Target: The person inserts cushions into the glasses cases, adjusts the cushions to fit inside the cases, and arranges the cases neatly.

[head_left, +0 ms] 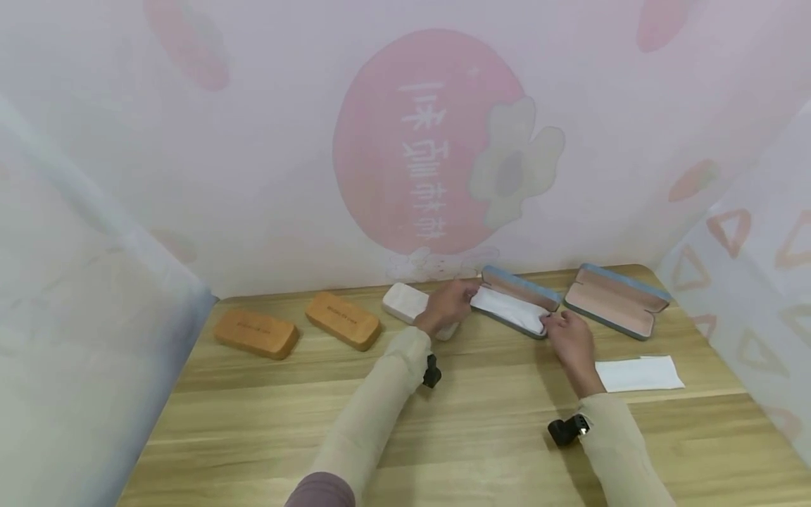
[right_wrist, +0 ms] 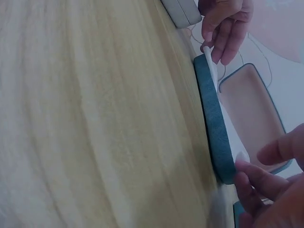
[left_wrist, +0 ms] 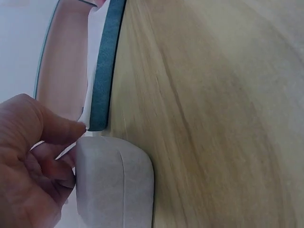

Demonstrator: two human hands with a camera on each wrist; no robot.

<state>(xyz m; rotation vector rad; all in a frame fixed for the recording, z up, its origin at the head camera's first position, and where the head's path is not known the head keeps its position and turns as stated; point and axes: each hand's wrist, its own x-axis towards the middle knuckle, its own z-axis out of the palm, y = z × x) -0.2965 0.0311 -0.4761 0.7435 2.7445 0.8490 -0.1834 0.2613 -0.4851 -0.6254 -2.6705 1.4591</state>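
An open blue-green glasses case [head_left: 516,325] with a pinkish lining stands at the back of the table, and a folded white cloth [head_left: 507,304] lies lengthwise in its lower half. My left hand [head_left: 448,306] pinches the cloth's left end between thumb and finger at the case's corner. At the other end, my right hand [head_left: 570,338] touches the cloth with its fingertips. Its thumb stands apart from them in the right wrist view. Beneath the left wrist is a closed off-white case [left_wrist: 118,183], partly hidden in the head view.
A second open blue-green case [head_left: 608,304] stands to the right, showing its pink lining. Another folded white cloth [head_left: 641,374] lies in front of it. Two closed orange-brown cases [head_left: 256,333] are on the left. A printed wall [head_left: 279,176] rises behind the table.
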